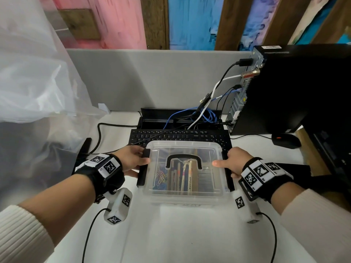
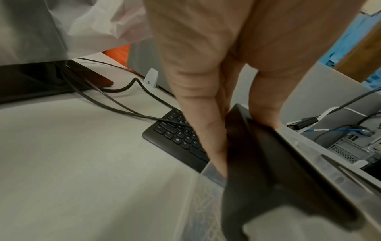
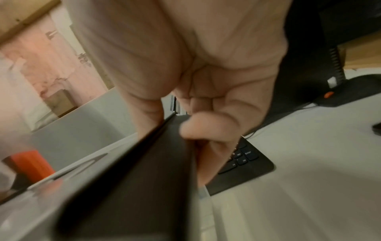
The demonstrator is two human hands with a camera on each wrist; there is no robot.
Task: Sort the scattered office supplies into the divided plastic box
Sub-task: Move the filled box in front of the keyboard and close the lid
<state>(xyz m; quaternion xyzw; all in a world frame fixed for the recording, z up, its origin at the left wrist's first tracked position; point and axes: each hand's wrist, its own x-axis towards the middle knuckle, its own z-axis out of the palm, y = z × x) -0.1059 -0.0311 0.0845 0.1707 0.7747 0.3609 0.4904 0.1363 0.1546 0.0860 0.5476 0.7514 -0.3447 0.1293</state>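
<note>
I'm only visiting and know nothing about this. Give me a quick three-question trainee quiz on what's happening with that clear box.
1. True or false: the lid of the plastic box is off.
2. What does the left hand grip? A) the keyboard B) the black side latch C) the mouse
3. Fill in: seen through the lid, the coloured ____ lie in the compartment left of the pens.

Key
1. False: the lid is on, its black handle lying flat.
2. B; the right hand grips the opposite latch.
3. paper clips
</note>
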